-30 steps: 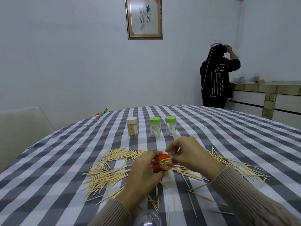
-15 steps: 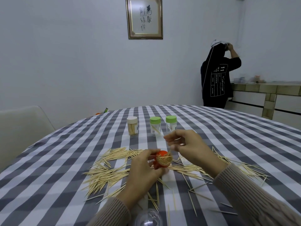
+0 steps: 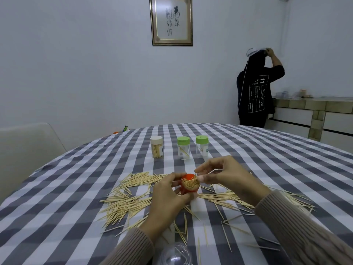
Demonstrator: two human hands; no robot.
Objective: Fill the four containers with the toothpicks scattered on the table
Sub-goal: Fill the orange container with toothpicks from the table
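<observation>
My left hand [image 3: 168, 196] grips a small red container [image 3: 188, 185], tilted toward me and packed with toothpicks. My right hand [image 3: 225, 177] pinches a toothpick at the container's mouth. Loose toothpicks [image 3: 126, 201] lie scattered on the checked tablecloth [image 3: 76, 188] on both sides of my hands. Behind stand three closed containers: a white-lidded one [image 3: 157, 147] full of toothpicks, and two green-lidded ones [image 3: 183, 147] [image 3: 202, 146] holding only a few.
A clear domed lid [image 3: 175, 255] lies at the table's near edge. A pale chair [image 3: 26, 148] stands at the left. A person in a dark hoodie [image 3: 254, 92] stands by a counter [image 3: 313, 111] at the back right.
My right hand first lifted away from the red container, then came back down to its mouth with a toothpick. My left hand kept holding the container.
</observation>
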